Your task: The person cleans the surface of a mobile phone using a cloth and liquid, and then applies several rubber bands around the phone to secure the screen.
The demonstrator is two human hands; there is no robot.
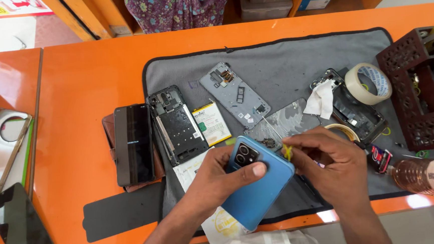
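My left hand [215, 180] grips a blue phone [259, 190] held back side up, thumb pressed near its camera block. My right hand [330, 168] pinches a thin tool with a yellow grip [287, 152] at the phone's upper right corner. Both hands hover over the front edge of a grey work mat [284, 67] on the orange counter [84, 80].
On the mat lie an opened phone frame [177, 124], a battery [212, 123], a grey mid-frame [234, 95], a clear back cover [285, 122], another opened phone with a white tissue [349, 104] and a tape roll [370, 82]. A dark phone [134, 144] lies left; a brown basket [421, 89] and a bottle [428, 174] stand right.
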